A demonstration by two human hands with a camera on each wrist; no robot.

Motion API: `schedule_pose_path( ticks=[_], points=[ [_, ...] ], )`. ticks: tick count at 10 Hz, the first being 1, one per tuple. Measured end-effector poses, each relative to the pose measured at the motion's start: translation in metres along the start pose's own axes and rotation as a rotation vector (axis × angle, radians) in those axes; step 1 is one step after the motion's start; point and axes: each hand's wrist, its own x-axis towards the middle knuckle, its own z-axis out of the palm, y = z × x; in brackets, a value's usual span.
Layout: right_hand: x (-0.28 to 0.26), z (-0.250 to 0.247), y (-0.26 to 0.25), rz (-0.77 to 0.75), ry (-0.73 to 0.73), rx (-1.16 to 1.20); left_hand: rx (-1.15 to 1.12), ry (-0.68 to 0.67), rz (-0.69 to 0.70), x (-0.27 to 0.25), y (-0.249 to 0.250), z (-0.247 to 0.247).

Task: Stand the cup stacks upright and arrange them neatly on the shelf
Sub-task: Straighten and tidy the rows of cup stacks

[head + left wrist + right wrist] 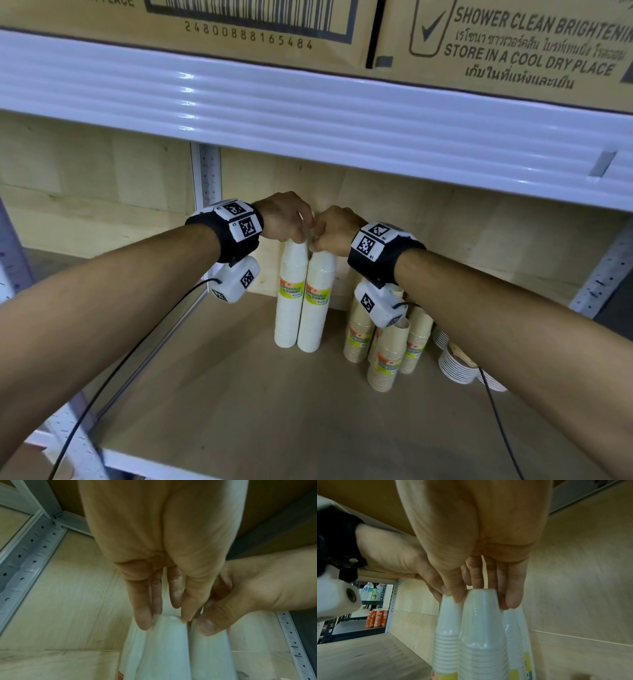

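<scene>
Two tall white cup stacks stand upright, side by side and touching, near the shelf's back wall. My left hand (298, 235) pinches the top of the left white stack (290, 298) between thumb and fingers. My right hand (320, 240) grips the top of the right white stack (317, 305). In the left wrist view my left hand (165, 619) holds the left stack (163, 649), and the right hand's thumb presses on the other stack (211, 653). In the right wrist view my right hand (484, 595) curls round the right stack (481, 635), with the left stack (447, 628) beside it.
Several brown cup stacks (387, 359) stand clustered to the right, partly behind my right wrist camera. Stacks of white paper bowls (455, 366) sit further right. The wooden shelf board (222, 394) lies in front. A white upper shelf beam (308, 113) carries cardboard boxes.
</scene>
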Motion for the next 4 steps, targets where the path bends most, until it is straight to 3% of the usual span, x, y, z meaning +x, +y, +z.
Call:
schedule_pose_path(
  ticks=[2,4],
  points=[
    [-0.012,-0.013,-0.003,-0.004,0.027,-0.038,0.124,0.082,0.013,-0.012,0.01,-0.017],
    [-0.06,-0.015,0.004,-0.087,0.158,0.069,-0.004,0.226,0.1,-0.045,0.016,-0.016]
  ],
)
